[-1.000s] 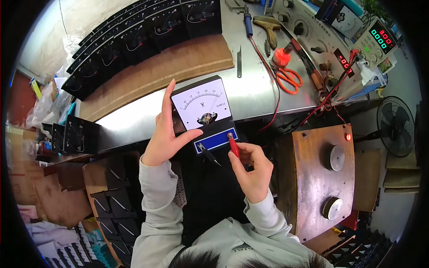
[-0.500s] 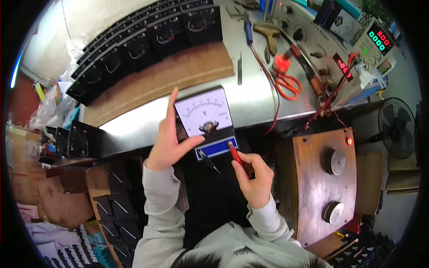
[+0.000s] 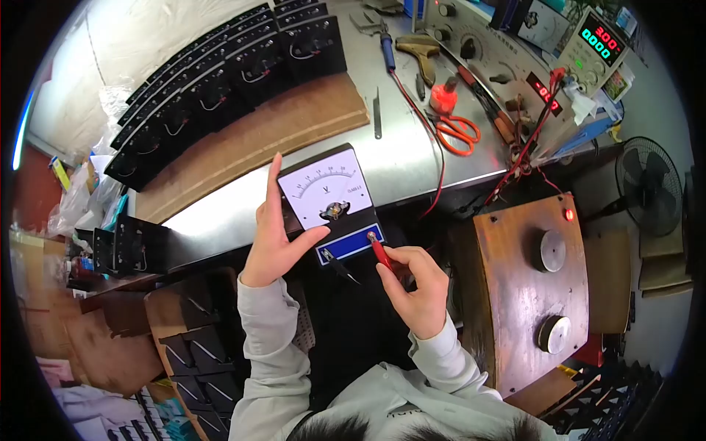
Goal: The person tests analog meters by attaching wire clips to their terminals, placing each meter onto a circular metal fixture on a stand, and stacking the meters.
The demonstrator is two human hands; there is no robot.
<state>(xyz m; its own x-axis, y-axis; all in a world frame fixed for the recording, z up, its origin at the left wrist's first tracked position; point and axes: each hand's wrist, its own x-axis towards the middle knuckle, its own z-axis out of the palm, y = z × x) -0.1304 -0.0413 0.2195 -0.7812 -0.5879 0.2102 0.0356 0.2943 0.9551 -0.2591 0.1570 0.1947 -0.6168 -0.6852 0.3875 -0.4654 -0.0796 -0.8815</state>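
A voltmeter (image 3: 327,187) with a white dial, black case and blue front strip (image 3: 349,244) is tilted at the bench's front edge. My left hand (image 3: 276,246) grips it from the left, thumb on the front below the dial. At the strip's left terminal hangs a black clip (image 3: 338,267). My right hand (image 3: 415,283) pinches a red clip (image 3: 381,254), whose tip is at the right terminal.
Black meter housings (image 3: 213,92) stand in rows on a brown board (image 3: 257,147). Orange scissors (image 3: 457,135), a red bottle (image 3: 443,98) and a blue-handled tool (image 3: 387,51) lie behind. A wooden box (image 3: 515,287) with two metal knobs is at right; a power supply (image 3: 592,55) glows behind.
The view has shifted. The meter, tipped slightly differently from a second ago, is still in my left hand. Both clips remain at the terminals, with my right hand on the red one.
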